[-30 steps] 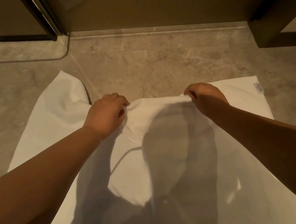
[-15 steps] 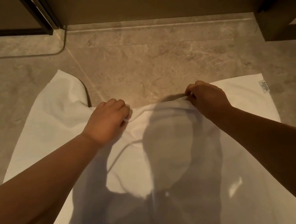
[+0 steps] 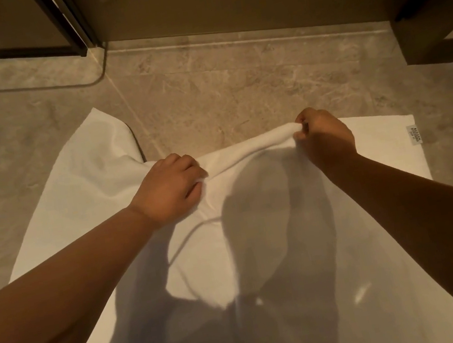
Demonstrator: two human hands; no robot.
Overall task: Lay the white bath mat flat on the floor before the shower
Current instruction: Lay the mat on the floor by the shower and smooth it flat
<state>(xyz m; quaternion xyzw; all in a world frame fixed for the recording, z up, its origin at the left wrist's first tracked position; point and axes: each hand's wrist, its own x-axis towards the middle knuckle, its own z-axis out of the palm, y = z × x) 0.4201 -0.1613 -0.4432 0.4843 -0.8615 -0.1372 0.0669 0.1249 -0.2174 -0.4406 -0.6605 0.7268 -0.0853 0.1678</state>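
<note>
The white bath mat [image 3: 82, 206] lies spread over the beige stone floor and fills the lower middle of the view. Its far left corner is curled up in a fold. A small label [image 3: 414, 134] sits at its far right corner. My left hand [image 3: 170, 190] grips the mat's far edge left of centre. My right hand [image 3: 324, 138] pinches the same edge further right and holds it bunched and lifted off the floor. The stretch of edge between my hands is raised in a ridge. My shadow covers the mat's middle.
The glass shower door with its dark frame [image 3: 68, 21] stands at the far left, above a raised stone threshold [image 3: 228, 39]. A dark wooden cabinet corner [image 3: 434, 28] juts in at the far right. Bare marble floor [image 3: 236, 92] lies between the mat and the threshold.
My right hand has lifted its pinch of the mat's far edge higher and slightly forward. The left hand keeps its grip in nearly the same place.
</note>
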